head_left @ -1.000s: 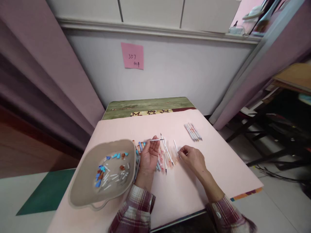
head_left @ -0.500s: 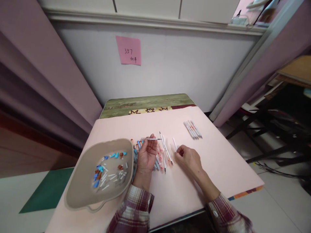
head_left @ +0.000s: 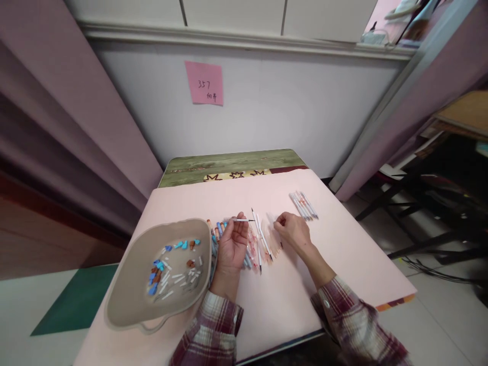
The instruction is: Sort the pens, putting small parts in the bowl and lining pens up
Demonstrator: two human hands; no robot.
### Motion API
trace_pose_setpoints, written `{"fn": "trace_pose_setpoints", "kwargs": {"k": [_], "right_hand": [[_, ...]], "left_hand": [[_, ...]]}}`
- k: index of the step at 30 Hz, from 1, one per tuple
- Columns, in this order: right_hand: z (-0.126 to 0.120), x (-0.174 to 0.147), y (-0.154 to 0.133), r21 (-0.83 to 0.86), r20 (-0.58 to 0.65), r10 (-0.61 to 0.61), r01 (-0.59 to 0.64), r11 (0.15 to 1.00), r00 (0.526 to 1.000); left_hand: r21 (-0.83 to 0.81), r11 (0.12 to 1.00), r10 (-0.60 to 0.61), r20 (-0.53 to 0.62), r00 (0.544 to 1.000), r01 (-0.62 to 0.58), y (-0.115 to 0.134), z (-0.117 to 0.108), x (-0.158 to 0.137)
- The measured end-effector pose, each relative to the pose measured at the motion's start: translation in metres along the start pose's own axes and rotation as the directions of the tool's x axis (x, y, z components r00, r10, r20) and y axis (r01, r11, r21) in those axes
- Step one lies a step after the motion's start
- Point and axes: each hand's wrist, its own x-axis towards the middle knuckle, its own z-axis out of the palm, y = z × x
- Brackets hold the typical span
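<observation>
My left hand (head_left: 233, 249), palm up, holds a thin white pen refill (head_left: 244, 220) with a dark tip, lying crosswise and pointing right. Under and beside it, several more white refills (head_left: 263, 236) lie on the pink table cover. My right hand (head_left: 293, 229) is closed in a pinch just right of them, over clear pen barrels (head_left: 272, 239) with pinkish ends. What its fingers grip is hidden; a dark tip shows just below them. Blue and orange pen parts (head_left: 218, 230) and printed barrels lie partly behind my left hand.
A beige bin (head_left: 129, 284) at the left holds blue, brown and white small pieces. A row of grey-white pens (head_left: 304, 205) lies at the right on the pink cover (head_left: 343, 269). A pink note (head_left: 205, 84) hangs on the wall behind.
The white stick that stood out above my right fingers no longer shows, and a dark tip shows below them. My right hand has shifted slightly up and left; my left hand keeps its refill.
</observation>
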Motion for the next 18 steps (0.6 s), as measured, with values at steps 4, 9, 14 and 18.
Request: {"fn": "trace_pose_setpoints", "kwargs": {"k": [4, 9, 14, 18], "right_hand": [[0.014, 0.007, -0.005, -0.066, 0.011, -0.004, 0.005, 0.998, 1.000], [0.016, 0.010, -0.007, -0.055, 0.028, -0.025, 0.026, 0.998, 0.999], [0.003, -0.013, -0.009, 0.052, 0.007, -0.054, 0.053, 0.997, 0.999], [0.006, -0.047, -0.014, 0.058, 0.115, -0.120, 0.114, 0.992, 0.986]], "left_hand": [[-0.013, 1.000, -0.003, 0.003, 1.000, 0.003, 0.000, 0.000, -0.001], [-0.004, 1.000, -0.014, -0.017, 1.000, 0.014, 0.000, 0.002, -0.002], [-0.024, 0.999, -0.030, -0.007, 1.000, 0.030, 0.000, 0.002, -0.001], [-0.024, 0.999, -0.035, 0.016, 0.999, 0.035, 0.000, 0.000, 0.000]]}}
